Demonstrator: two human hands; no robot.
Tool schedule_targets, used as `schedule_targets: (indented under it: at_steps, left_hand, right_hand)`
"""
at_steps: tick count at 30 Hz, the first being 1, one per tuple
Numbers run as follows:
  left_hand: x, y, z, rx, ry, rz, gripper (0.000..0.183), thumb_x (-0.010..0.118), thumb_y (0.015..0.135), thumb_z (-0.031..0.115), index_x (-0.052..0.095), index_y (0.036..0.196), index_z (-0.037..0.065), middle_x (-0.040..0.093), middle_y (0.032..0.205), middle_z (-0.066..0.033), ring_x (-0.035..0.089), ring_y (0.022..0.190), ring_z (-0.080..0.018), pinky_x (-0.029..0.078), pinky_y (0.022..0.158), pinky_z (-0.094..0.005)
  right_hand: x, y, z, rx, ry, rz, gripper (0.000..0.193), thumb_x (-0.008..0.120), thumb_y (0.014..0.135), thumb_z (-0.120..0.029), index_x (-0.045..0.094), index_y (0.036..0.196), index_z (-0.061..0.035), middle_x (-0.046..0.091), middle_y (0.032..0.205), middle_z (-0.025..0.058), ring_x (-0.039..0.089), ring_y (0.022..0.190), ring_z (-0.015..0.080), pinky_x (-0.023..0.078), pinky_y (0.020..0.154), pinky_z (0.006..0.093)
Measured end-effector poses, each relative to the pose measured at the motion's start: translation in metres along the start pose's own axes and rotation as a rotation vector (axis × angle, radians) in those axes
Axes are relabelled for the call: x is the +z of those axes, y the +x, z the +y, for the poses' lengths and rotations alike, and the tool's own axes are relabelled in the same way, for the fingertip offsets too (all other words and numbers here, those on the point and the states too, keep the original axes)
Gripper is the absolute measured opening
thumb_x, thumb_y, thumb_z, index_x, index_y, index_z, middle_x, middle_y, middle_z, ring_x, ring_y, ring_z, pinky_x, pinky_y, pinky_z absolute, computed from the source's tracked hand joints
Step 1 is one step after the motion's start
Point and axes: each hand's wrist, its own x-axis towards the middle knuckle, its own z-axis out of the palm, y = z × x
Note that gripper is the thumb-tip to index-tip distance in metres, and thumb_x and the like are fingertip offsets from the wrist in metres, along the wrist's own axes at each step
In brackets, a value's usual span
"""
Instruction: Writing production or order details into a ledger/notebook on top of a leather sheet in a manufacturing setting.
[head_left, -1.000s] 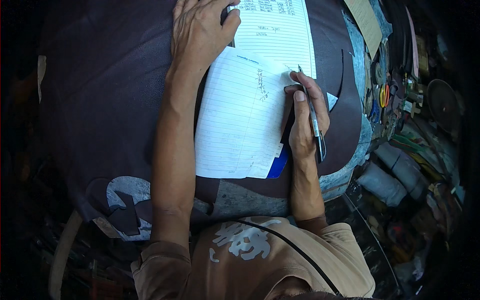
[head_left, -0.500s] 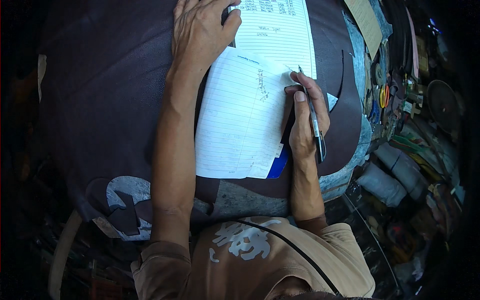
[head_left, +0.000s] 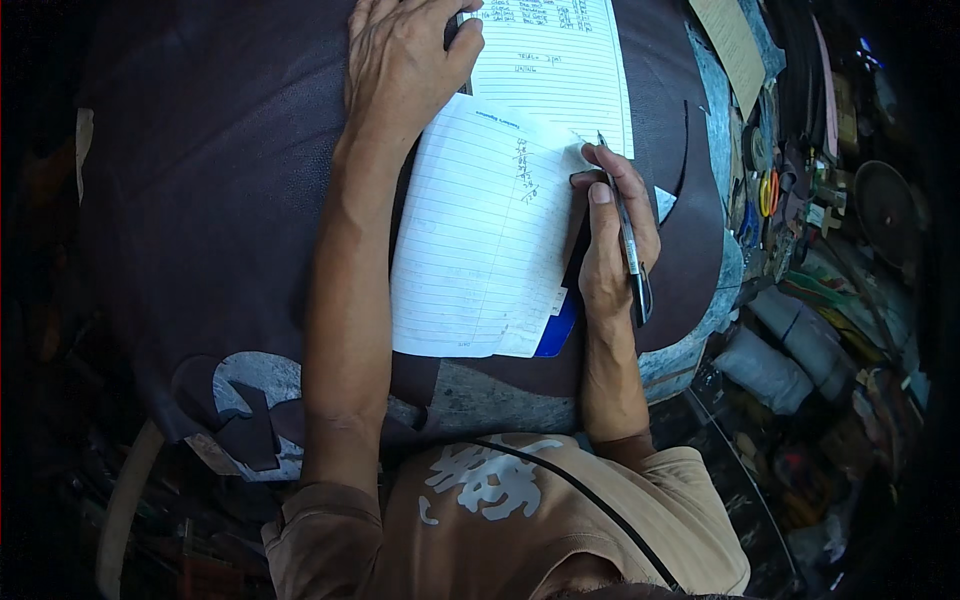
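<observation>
An open ruled notebook lies before me. Its near page carries a few handwritten figures and curls up toward me, while its far page bears handwritten lines at the top. My right hand holds a pen between thumb and fingers at the notebook's right side. The pen's tip is over the lower right of the far page; whether it touches I cannot tell. My left hand rests at the far page's left edge, thumb apart from the fingers, which the picture's top edge partly cuts off.
Dark brown leather covers most of the table under the notebook. Leather offcuts lie at the near left. A blue cover corner shows below the page. On the right are a paper sheet, orange-handled scissors and wrapped bundles.
</observation>
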Motion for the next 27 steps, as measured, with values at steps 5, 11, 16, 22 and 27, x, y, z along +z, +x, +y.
schedule_targets:
  at_steps: [5, 11, 16, 22, 27]
  left_hand:
    - [0.0001, 0.0006, 0.0005, -0.008, 0.003, -0.004, 0.025, 0.062, 0.086, 0.018, 0.067, 0.105, 0.003, 0.062, 0.129, -0.0198, 0.047, 0.131, -0.0440, 0.031, 0.112, -0.0560]
    - [0.0001, -0.0001, -0.0013, -0.010, 0.019, 0.002, 0.025, 0.062, 0.086, 0.018, 0.067, 0.106, 0.003, 0.062, 0.129, -0.0192, 0.047, 0.131, -0.0439, 0.031, 0.112, -0.0556]
    - [0.0019, 0.0002, 0.0001, 0.002, 0.005, 0.002, 0.026, 0.063, 0.086, 0.019, 0.068, 0.107, 0.003, 0.062, 0.129, -0.0189, 0.047, 0.131, -0.0437, 0.031, 0.112, -0.0550]
    - [0.0001, -0.0007, -0.0004, -0.008, 0.000, -0.001, 0.025, 0.063, 0.086, 0.018, 0.067, 0.106, 0.003, 0.061, 0.130, -0.0185, 0.047, 0.132, -0.0433, 0.030, 0.113, -0.0549]
    - [0.0014, -0.0005, -0.0015, -0.012, -0.003, -0.010, 0.026, 0.063, 0.085, 0.018, 0.067, 0.106, 0.003, 0.061, 0.131, -0.0184, 0.046, 0.132, -0.0433, 0.030, 0.113, -0.0548]
  right_hand:
    - [-0.0005, -0.0002, 0.0002, 0.018, -0.012, 0.000, 0.027, 0.054, 0.098, -0.007, 0.064, 0.121, 0.0027, 0.067, 0.113, 0.0159, 0.066, 0.092, 0.0168, 0.053, 0.082, 0.0307]
    - [-0.0013, -0.0009, -0.0034, 0.052, 0.011, -0.040, 0.030, 0.051, 0.099, -0.004, 0.060, 0.126, 0.0057, 0.064, 0.119, 0.0214, 0.063, 0.105, 0.0217, 0.051, 0.090, 0.0325]
    - [-0.0023, -0.0005, -0.0006, 0.060, -0.009, -0.023, 0.028, 0.053, 0.099, -0.006, 0.062, 0.123, 0.0039, 0.066, 0.116, 0.0182, 0.065, 0.097, 0.0187, 0.052, 0.086, 0.0313]
    - [-0.0002, -0.0002, -0.0009, 0.036, -0.018, -0.001, 0.026, 0.054, 0.099, -0.008, 0.065, 0.121, 0.0025, 0.067, 0.111, 0.0149, 0.065, 0.092, 0.0166, 0.053, 0.082, 0.0306]
    - [-0.0021, -0.0011, -0.0050, 0.084, -0.002, -0.038, 0.030, 0.052, 0.099, -0.005, 0.060, 0.126, 0.0061, 0.065, 0.119, 0.0206, 0.063, 0.102, 0.0202, 0.051, 0.090, 0.0319]
